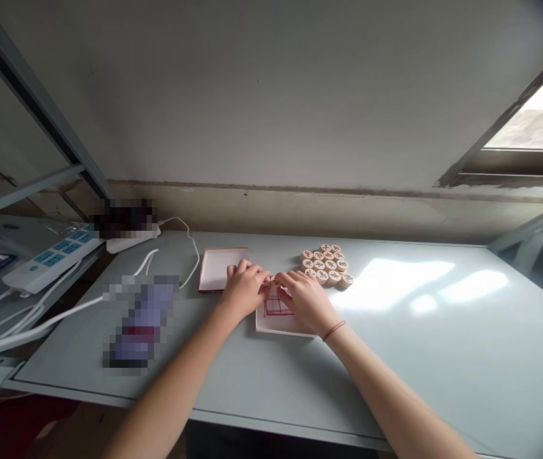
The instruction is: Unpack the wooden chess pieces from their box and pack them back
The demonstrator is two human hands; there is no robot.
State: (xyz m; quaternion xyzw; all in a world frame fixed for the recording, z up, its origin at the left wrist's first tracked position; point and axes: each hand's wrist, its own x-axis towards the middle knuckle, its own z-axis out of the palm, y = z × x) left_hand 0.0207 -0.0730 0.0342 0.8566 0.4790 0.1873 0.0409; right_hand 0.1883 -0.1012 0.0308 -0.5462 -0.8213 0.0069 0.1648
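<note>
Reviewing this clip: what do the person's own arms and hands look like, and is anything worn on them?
The left forearm and right forearm are bare, with no sleeve in view. The left hand and right hand wear no gloves. A thin red cord bracelet circles the right wrist.

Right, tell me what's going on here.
A person has both hands together above a white tray printed with a red grid. The fingertips of the left hand and right hand are at small wooden xiangqi pieces. A cluster of similar pieces sits to the right, and a red-rimmed white tray lies to the left.
</note>
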